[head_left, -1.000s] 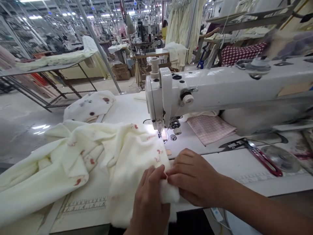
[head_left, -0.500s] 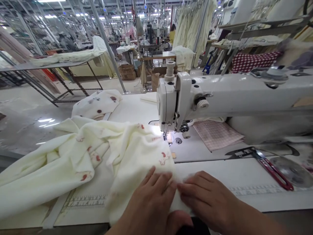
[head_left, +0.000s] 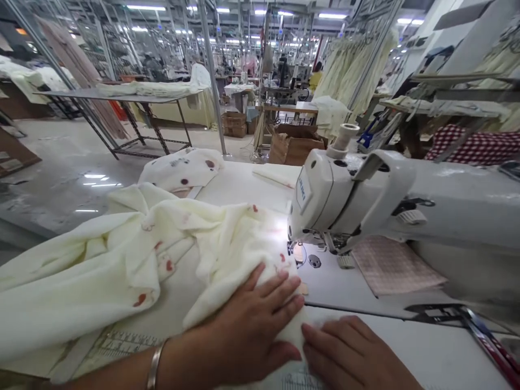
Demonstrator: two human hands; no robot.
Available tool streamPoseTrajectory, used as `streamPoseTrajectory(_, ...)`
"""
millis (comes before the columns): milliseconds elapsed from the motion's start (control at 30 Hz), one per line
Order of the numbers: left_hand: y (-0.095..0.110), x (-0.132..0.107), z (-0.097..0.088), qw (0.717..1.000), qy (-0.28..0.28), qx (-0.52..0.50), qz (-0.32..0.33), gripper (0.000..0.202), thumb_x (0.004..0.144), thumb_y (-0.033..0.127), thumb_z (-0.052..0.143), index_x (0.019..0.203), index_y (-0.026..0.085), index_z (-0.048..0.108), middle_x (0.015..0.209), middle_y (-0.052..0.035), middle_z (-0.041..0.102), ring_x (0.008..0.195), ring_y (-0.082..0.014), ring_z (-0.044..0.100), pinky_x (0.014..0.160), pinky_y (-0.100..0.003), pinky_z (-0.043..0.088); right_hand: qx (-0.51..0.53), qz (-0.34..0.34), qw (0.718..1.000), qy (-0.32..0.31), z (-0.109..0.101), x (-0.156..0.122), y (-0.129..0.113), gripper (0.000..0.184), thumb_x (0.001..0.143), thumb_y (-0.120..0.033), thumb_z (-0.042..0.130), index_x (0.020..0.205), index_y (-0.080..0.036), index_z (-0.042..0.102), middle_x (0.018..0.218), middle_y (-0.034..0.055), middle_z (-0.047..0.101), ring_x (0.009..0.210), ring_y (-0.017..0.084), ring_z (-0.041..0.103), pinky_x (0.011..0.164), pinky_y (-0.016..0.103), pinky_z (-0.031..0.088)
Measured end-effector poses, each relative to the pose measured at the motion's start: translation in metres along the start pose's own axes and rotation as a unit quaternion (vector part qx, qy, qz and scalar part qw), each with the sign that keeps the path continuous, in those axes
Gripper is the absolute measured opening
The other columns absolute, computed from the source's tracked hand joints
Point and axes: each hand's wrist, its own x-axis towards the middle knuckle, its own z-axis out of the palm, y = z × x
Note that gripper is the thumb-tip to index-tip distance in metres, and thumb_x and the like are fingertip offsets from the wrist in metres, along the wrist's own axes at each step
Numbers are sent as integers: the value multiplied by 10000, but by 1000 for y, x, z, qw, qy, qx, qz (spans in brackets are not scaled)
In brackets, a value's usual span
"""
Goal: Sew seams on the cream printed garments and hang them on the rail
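A cream fleece fabric [head_left: 134, 265] with small red-brown animal prints lies bunched across the machine table. Its right edge runs up to the needle area of a white sewing machine [head_left: 320, 195], lit by a small lamp. My left hand [head_left: 260, 319] rests on the fabric just in front of the needle, palm down with fingers spread. Close by on the right, my right hand [head_left: 353, 352] has its fingers bent and pressed together at the fabric's edge; its thumb is hidden. A bracelet circles my left wrist.
A folded pink checked cloth [head_left: 398, 265] lies under the machine arm. Red-handled scissors-like snips [head_left: 483, 336] lie at the right. A white printed cloth [head_left: 179, 170] sits behind the fabric. Ruler markings [head_left: 125, 341] show on the table's front. A rack table [head_left: 134, 95] stands beyond.
My left hand has slid forward over the fabric towards the needle, and its fingers have spread. My right hand stays at the fabric's edge. The view has shifted, moving the machine right and lower.
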Motion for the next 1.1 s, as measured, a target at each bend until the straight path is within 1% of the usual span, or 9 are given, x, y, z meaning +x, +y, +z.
streamPoseTrajectory(167, -16, 6, -6, 999, -13, -50, -1, 520, 927, 481, 338, 1361, 195, 342, 1420, -93, 353, 1314, -260, 294, 1102, -488, 121, 8, 6, 1000, 9, 8, 8, 8, 304, 933, -124, 351, 894, -182, 647, 967, 30, 687, 763, 158, 578, 687, 322, 410)
streamPoseTrajectory(333, -34, 17, -1, 998, -4, -70, -1, 500, 895, 489, 405, 1294, 189, 413, 1295, -125, 445, 1213, -289, 391, 1066, -519, 189, 12, 6, 1000, 18, 9, 19, 22, 257, 914, -131, 389, 908, -173, 642, 972, 46, 680, 745, 151, 560, 666, 317, 391)
streamPoseTrajectory(600, -93, 52, -1, 999, 20, -28, 23, 345, 887, 445, 443, 1009, 135, 534, 1147, -117, 497, 1042, -242, 444, 1019, -419, 286, 9, 82, 996, -21, 33, 40, 64, 216, 903, -202, 428, 944, -214, 639, 847, 55, 635, 800, 168, 572, 728, 337, 458)
streamPoseTrajectory(733, -114, 67, -2, 999, 38, 1, 22, 353, 885, 449, 450, 979, 122, 545, 1152, -128, 501, 1089, -255, 429, 987, -375, 322, 7, 86, 996, -27, 46, 38, 77, 250, 916, -231, 405, 997, -243, 641, 845, 52, 639, 807, 162, 586, 708, 305, 489)
streamPoseTrajectory(833, -124, 75, -3, 999, 32, 11, 20, 360, 892, 449, 437, 996, 125, 552, 1208, -133, 496, 1170, -250, 405, 1050, -395, 246, 6, 95, 995, -26, 45, 40, 75, 248, 917, -235, 407, 1013, -239, 635, 874, 57, 649, 827, 168, 597, 732, 314, 498)
streamPoseTrajectory(900, -118, 71, -1, 1000, 21, 22, -7, 393, 908, 460, 396, 1071, 132, 541, 1294, -140, 456, 1266, -255, 329, 1091, -455, 144, 1, 100, 995, -18, 37, 43, 67, 232, 914, -226, 417, 1024, -225, 622, 906, 66, 654, 844, 174, 604, 754, 328, 499)
streamPoseTrajectory(967, -93, 56, 2, 997, 12, 34, -74, 482, 915, 496, 346, 1188, 128, 494, 1376, -165, 382, 1323, -296, 250, 1070, -538, 138, 6, 102, 995, -4, 27, 47, 53, 204, 905, -200, 432, 1017, -207, 602, 963, 74, 654, 881, 177, 605, 780, 339, 500)
streamPoseTrajectory(1033, -51, 32, 7, 988, 10, 53, -145, 571, 899, 532, 342, 1271, 110, 443, 1394, -207, 351, 1303, -373, 271, 985, -598, 257, 27, 90, 995, 20, 17, 48, 34, 182, 904, -189, 424, 992, -179, 582, 1059, 97, 636, 988, 189, 584, 825, 342, 495)
streamPoseTrajectory(1100, -5, 6, 10, 987, 5, 84, -138, 485, 888, 466, 413, 1242, 145, 496, 1315, -207, 459, 1216, -407, 396, 890, -595, 359, 56, 54, 997, 25, 10, 44, 14, 179, 917, -235, 409, 901, -171, 576, 1110, 104, 627, 1102, 196, 536, 879, 330, 479)
